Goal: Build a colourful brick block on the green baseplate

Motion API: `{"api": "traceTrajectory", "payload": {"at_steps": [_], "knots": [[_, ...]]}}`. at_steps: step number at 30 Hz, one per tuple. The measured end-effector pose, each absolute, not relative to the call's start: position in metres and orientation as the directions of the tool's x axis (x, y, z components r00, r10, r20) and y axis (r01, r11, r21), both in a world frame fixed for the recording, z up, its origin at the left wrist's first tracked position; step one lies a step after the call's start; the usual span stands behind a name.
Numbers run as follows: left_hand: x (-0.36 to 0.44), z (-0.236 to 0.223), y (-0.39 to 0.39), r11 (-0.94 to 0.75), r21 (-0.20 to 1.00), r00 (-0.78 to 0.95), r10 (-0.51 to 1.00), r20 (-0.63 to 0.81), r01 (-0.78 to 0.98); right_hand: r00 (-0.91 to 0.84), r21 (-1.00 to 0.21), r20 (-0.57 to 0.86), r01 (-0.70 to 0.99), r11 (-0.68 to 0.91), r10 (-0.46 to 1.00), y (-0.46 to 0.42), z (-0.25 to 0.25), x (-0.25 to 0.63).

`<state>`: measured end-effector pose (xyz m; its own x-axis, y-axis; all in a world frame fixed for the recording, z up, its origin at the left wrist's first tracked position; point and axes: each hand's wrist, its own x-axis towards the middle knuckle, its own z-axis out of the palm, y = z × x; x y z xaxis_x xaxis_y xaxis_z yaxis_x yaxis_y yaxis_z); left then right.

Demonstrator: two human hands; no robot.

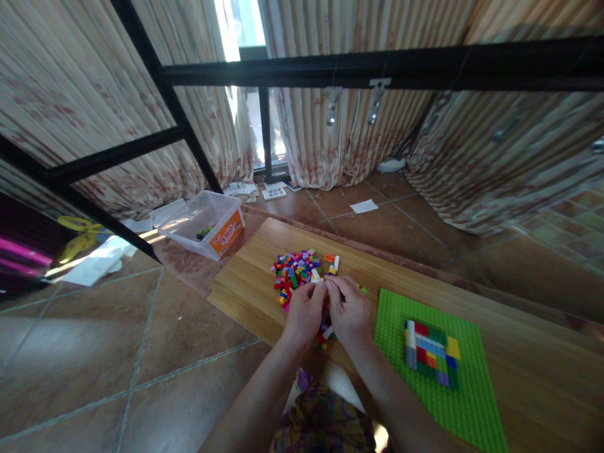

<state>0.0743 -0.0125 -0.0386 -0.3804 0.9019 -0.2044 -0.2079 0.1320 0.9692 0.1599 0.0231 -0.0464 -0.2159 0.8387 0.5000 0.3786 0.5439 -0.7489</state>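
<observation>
A low, pale-brown wooden counter (250,277) ran across brown floor tiles (189,340), its grain catching window light. Near the counter's left part lay a loose heap of small multicoloured plastic bricks (295,267); on its right part sat a bright green studded plastic baseplate (457,409) bearing a flat rectangular build of multicoloured bricks (427,352). Over the counter, at the heap's near side, the left hand (306,308) and right hand (350,309) met — fingers drawn narrow, tips together — though whether they gripped a brick I cannot tell. Just past the counter's left end stood a clear plastic box (198,244) with an orange label. Beyond the counter, a white paper sheet (363,206) lay before pleated beige curtains (316,138) and a black metal frame (283,74).
</observation>
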Motion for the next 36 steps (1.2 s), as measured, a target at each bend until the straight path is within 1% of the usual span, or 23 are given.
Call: {"api": "traceTrajectory", "payload": {"at_steps": [2,4,6,9,14,20,26,30,36], "knots": [[0.077,-0.04,-0.013,0.096,0.993,-0.428,0.896,-0.118,-0.071,-0.229,-0.743,0.498,0.384,0.547,0.837,0.022,-0.045,0.161],[0.079,-0.041,-0.015,0.09,0.992,-0.464,0.885,-0.041,0.083,-0.235,-0.749,0.487,0.383,0.541,0.841,0.02,-0.045,0.161],[0.082,-0.041,-0.016,0.119,0.974,-0.473,0.881,-0.013,0.194,-0.235,-0.765,0.469,0.375,0.524,0.852,0.019,-0.046,0.162],[0.084,-0.041,-0.018,0.163,0.945,-0.459,0.888,-0.015,0.285,-0.235,-0.799,0.421,0.361,0.481,0.876,0.017,-0.047,0.163],[0.08,-0.043,-0.018,0.159,0.907,-0.431,0.902,0.027,0.391,-0.23,-0.841,0.373,0.326,0.432,0.899,0.018,-0.048,0.163],[0.077,-0.048,-0.018,0.132,0.888,-0.419,0.905,0.073,0.44,-0.205,-0.852,0.38,0.301,0.428,0.902,0.016,-0.05,0.159],[0.077,-0.051,-0.017,0.1,0.899,-0.453,0.884,0.117,0.427,-0.176,-0.875,0.353,0.284,0.391,0.919,0.014,-0.05,0.157],[0.075,-0.052,-0.016,0.104,0.919,-0.472,0.877,0.096,0.381,-0.151,-0.884,0.346,0.277,0.376,0.926,0.013,-0.05,0.155],[0.073,-0.049,-0.015,0.128,0.914,-0.468,0.881,0.073,0.385,-0.112,-0.892,0.341,0.275,0.359,0.933,0.012,-0.05,0.15]]}}
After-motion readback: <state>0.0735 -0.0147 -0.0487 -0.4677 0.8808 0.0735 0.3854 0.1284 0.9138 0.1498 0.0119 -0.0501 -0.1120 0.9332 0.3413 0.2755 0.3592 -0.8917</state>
